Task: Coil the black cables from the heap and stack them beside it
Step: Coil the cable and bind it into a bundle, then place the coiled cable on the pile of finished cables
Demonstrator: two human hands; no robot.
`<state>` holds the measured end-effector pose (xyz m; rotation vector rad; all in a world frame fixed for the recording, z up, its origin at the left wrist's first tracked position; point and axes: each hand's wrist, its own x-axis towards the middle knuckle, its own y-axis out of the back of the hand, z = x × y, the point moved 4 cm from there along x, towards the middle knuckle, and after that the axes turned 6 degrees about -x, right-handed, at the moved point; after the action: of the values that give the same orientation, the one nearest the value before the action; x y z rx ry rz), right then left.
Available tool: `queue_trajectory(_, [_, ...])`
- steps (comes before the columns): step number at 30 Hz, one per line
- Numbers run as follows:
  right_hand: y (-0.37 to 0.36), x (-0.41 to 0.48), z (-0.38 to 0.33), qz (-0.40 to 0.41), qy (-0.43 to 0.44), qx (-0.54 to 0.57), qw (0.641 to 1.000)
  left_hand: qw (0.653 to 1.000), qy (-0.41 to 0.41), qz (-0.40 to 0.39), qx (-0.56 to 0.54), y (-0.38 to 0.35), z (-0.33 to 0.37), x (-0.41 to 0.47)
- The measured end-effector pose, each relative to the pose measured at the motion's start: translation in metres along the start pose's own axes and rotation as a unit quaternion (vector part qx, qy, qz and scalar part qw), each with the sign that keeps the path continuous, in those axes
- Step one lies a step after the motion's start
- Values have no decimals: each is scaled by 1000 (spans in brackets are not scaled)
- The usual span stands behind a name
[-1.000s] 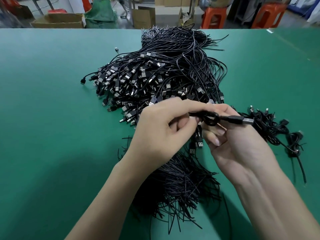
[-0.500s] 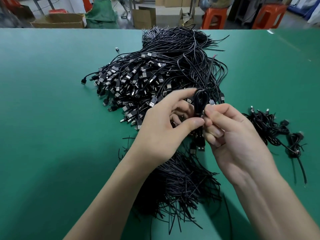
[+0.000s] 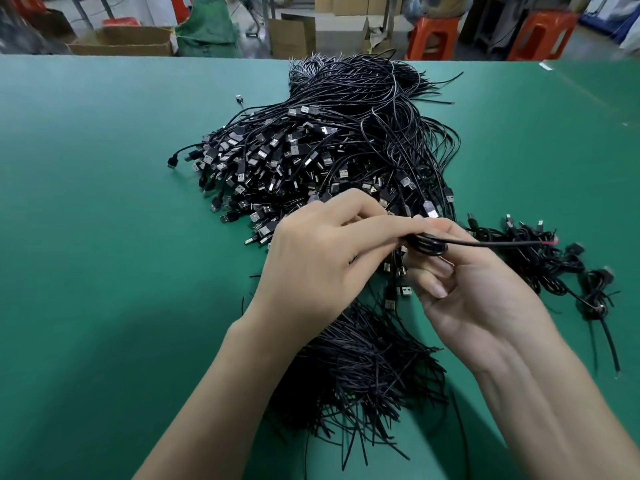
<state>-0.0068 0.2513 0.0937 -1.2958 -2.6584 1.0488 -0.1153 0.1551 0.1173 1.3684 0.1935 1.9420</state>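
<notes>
One view, the head camera, is all I have to go on. Both hands meet over the near edge of the heap (image 3: 346,150), and between them sits a small coil (image 3: 427,244) of black cable, wound into a tight, flat loop. The left hand (image 3: 322,258) pinches the coil's left side between thumb and curled forefinger. The right hand (image 3: 464,289) cups it from below, palm turned up, fingers curled in around it.

A straight tail (image 3: 502,242) runs out of the coil to the right, nearly level, and ends in a red tip. It points at the stack (image 3: 540,265) of finished coils lying on the table (image 3: 104,220) just right of the heap. The right hand is nearer to that stack, so I judge the set-down falls to it once the tail is tucked in.

The cable is thin, smooth and slightly glossy. The heap shows boxy plugs (image 3: 277,161) with bright metal ends, and a bristly brush of cut wire ends (image 3: 363,368) lies between the forearms.
</notes>
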Motion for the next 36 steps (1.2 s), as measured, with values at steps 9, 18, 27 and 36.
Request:
queue_trajectory(9, [7,2,4,-56,-17,-85,995,1000,-3,8,16,-1,-5,-3])
queue_trajectory(18, [44,14,-33,32,110,-310,944,982,133,-98,-86,-20,-10,-6])
queue_trajectory(27, [108,21,-77,247,128,-718,639,963,218,-158,-15,-26,-27,12])
queue_trajectory(36, [71,3,-74,131,53,-792,594,935,239,-226,132,-53,-75,75])
